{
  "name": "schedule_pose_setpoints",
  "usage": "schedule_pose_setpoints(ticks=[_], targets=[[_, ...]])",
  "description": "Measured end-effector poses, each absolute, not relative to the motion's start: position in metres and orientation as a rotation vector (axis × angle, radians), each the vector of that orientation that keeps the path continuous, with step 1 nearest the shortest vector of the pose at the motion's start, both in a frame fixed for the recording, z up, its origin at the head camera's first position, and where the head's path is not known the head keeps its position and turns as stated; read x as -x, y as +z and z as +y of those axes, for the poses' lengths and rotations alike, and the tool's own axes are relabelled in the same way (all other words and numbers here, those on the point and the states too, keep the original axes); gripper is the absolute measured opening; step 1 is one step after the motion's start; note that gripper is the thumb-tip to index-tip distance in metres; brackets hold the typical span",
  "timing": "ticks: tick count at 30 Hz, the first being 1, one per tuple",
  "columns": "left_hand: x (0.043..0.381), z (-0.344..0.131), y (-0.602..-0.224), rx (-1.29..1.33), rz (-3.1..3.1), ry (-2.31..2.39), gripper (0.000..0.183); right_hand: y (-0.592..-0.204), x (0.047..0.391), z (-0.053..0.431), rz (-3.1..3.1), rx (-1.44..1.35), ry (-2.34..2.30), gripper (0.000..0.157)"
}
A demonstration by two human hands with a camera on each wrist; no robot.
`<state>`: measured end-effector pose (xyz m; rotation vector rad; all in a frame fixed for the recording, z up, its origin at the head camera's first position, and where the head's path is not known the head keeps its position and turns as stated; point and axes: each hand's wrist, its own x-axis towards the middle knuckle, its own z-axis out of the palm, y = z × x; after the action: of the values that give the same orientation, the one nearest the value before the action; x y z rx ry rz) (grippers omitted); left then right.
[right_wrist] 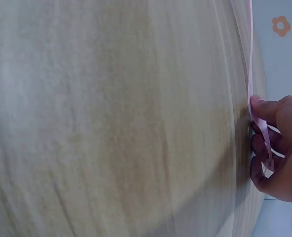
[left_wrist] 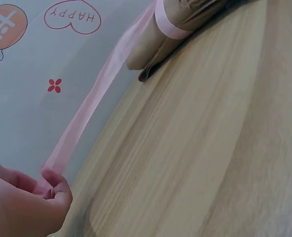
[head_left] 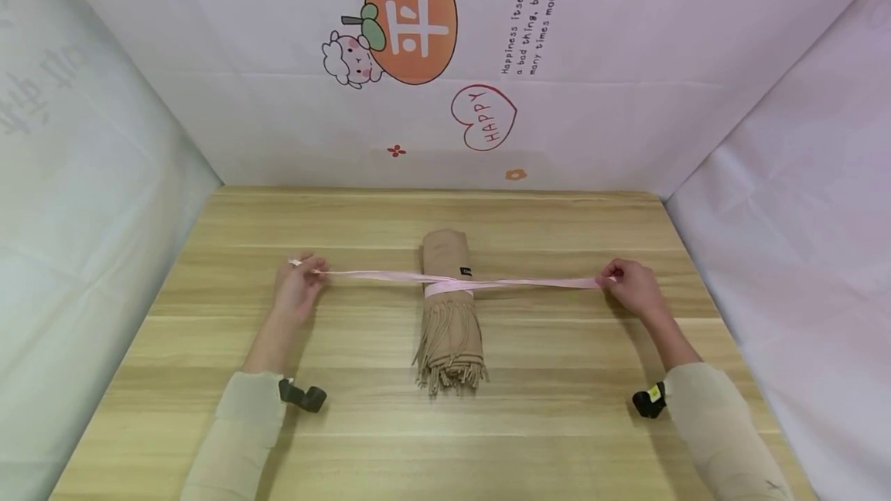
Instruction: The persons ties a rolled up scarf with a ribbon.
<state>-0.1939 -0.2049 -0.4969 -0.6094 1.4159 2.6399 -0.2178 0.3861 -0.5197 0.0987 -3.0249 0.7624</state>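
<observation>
A tan fringed scarf (head_left: 448,331), rolled up, lies lengthwise in the middle of the table with its fringe toward me. Round its waist runs a pink ribbon (head_left: 536,283), crossed on top, its two ends stretched out straight to either side. My left hand (head_left: 301,284) pinches the left end between thumb and fingers, a short tail poking out past them. On the other side my right hand (head_left: 632,286) pinches the right end; in the right wrist view the ribbon's tail (right_wrist: 264,136) hangs inside the curled fingers. The left wrist view shows the scarf roll (left_wrist: 170,29) with the ribbon band round it.
The wooden table (head_left: 557,424) has a white printed cloth wall (head_left: 592,122) behind it and white cloth on both sides. A small black label (head_left: 465,271) shows on the scarf beside the ribbon. Black cameras (head_left: 303,395) sit at both wrists.
</observation>
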Motion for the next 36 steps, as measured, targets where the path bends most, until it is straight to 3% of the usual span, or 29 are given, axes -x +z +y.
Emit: schedule_pose_setpoints(ticks=[7,12,18,24,30,36], targets=[[0.185,-0.214,-0.492,0.577,2.036,2.224,0.055,-0.521,0.217,0.382,-2.958,-0.107,0.748,0.013],[0.175,-0.216,-0.484,0.514,2.301,2.014,0.063,-0.512,0.21,0.372,-2.871,-0.086,0.751,0.014],[0.155,-0.189,-0.481,0.3,2.325,1.912,0.046,-0.487,0.185,0.327,-2.81,-0.035,0.92,0.021],[0.147,-0.142,-0.497,-0.029,1.796,1.997,0.044,-0.49,0.164,0.257,-2.804,-0.022,1.891,0.037],[0.153,-0.103,-0.507,0.097,1.605,2.11,0.021,-0.504,0.157,0.2,-2.174,0.29,2.849,0.032],[0.161,-0.079,-0.51,0.313,1.459,2.313,0.015,-0.504,0.158,0.17,-1.6,0.561,3.169,0.025]])
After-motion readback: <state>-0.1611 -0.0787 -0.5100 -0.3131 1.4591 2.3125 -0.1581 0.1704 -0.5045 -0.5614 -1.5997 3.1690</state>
